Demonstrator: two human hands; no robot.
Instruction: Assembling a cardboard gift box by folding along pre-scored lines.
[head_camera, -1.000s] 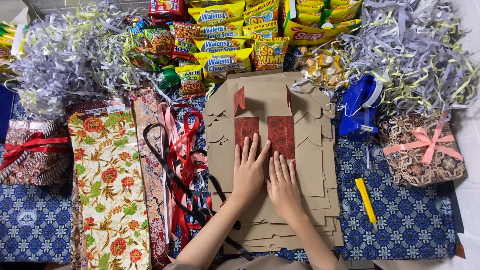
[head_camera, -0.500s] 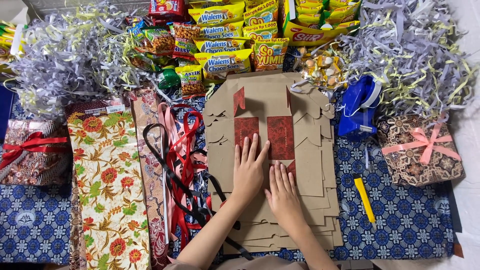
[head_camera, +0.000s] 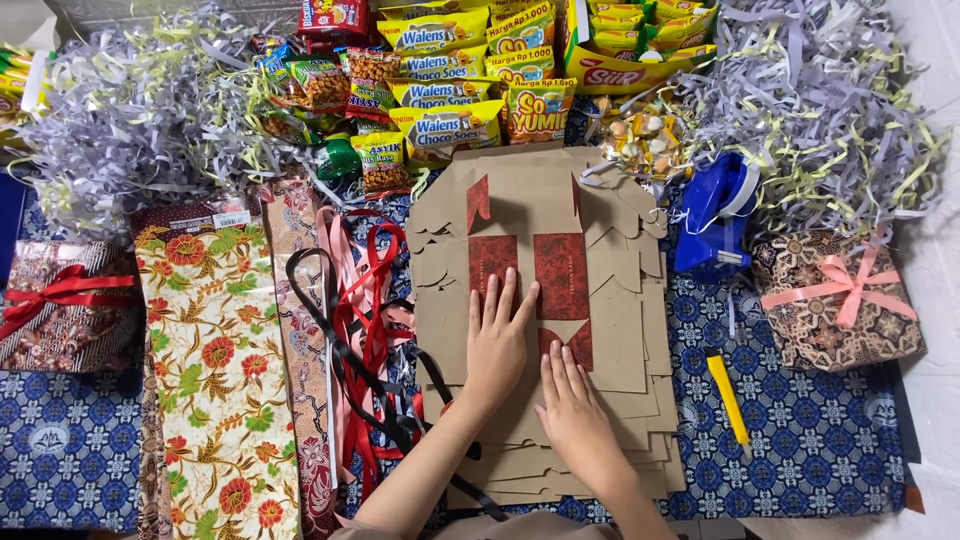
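Observation:
A stack of flat brown cardboard box blanks (head_camera: 620, 330) with dark red panels lies in the middle of the blue patterned cloth (head_camera: 800, 440). My left hand (head_camera: 497, 335) rests flat on the top blank, fingers together, fingertips on a red panel. My right hand (head_camera: 572, 405) lies flat just below and to the right of it, fingertips touching a lower red flap. Neither hand holds anything.
Red, pink and black ribbons (head_camera: 365, 330) lie left of the stack, beside floral wrapping paper (head_camera: 215, 370). Two wrapped gifts (head_camera: 835, 300) (head_camera: 65, 305) sit at the far sides. A blue tape dispenser (head_camera: 715, 215), a yellow cutter (head_camera: 728, 397), snack packets (head_camera: 440, 90) and shredded paper (head_camera: 820, 100) lie around.
My right hand has slid slightly down the cardboard; my left hand stays pressed in place.

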